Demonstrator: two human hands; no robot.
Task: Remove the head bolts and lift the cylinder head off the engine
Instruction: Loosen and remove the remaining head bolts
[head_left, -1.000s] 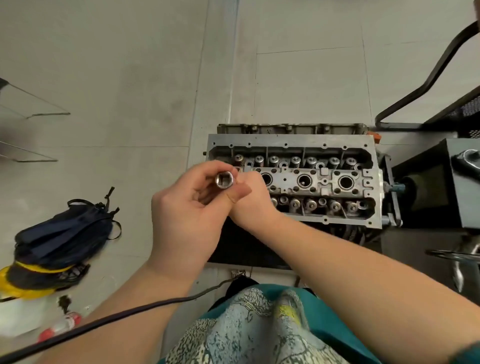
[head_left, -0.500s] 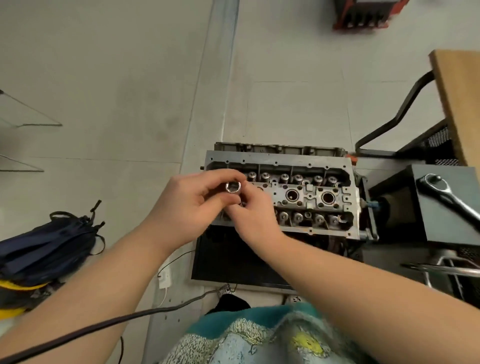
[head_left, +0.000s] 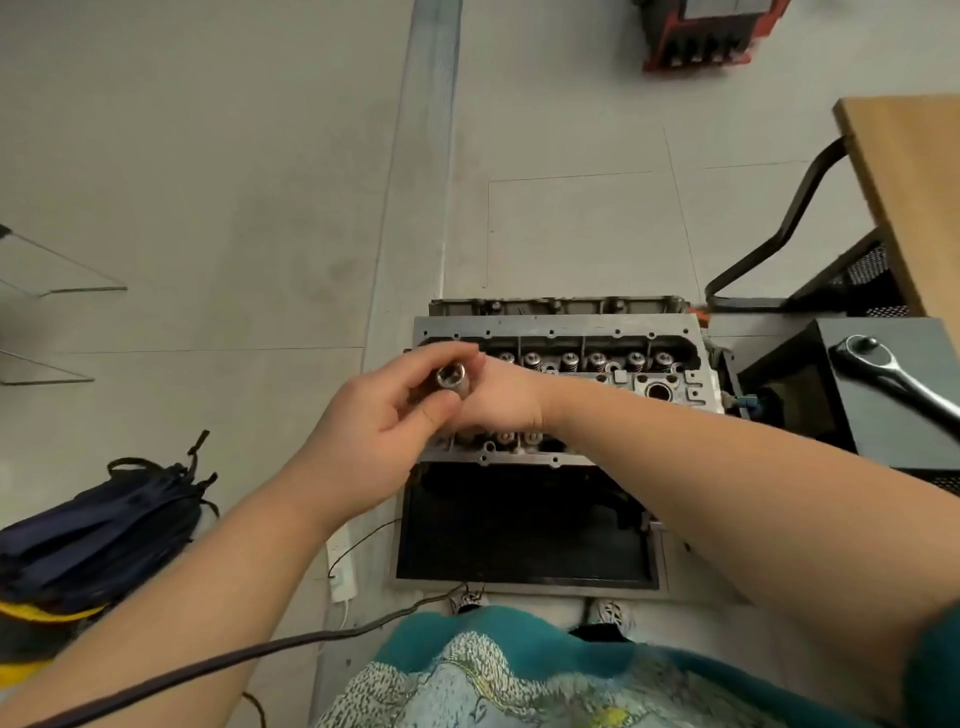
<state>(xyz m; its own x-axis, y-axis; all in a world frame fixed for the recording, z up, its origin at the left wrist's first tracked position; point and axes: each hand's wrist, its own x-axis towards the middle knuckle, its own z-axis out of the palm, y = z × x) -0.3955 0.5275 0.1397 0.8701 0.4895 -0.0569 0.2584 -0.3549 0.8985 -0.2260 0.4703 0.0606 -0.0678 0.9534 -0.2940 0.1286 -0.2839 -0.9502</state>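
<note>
Grey cast metal shows at the middle of the head view: one cylinder head (head_left: 566, 332) sits on top of one engine (head_left: 524, 519), its valve springs and one round plug well laid open to the camera. Both hands meet directly above its left end. One chrome socket (head_left: 451, 378) stands between them with its open end facing up at the camera; the left hand (head_left: 374, 441) has its thumb and curled fingers wrapped about the socket's barrel, thumb on the near side and fingers over the far side. The right hand (head_left: 506, 395) comes in from the right across the head and touches the left hand at the socket, its fingers curled under and hidden behind the socket and the left thumb, so whether they pinch the socket or something beneath it cannot be told. The right forearm covers much of the near valve row. Six valve springs show in the far row to the right of the hands, and about three more peek out along the near edge below the wrist. Well apart to the right, one ratchet wrench (head_left: 898, 382) lies on a black box (head_left: 883, 431). On the floor (head_left: 208, 156) to the left lies one dark backpack (head_left: 98, 530), and one black cable (head_left: 218, 660) crosses the left forearm.
</note>
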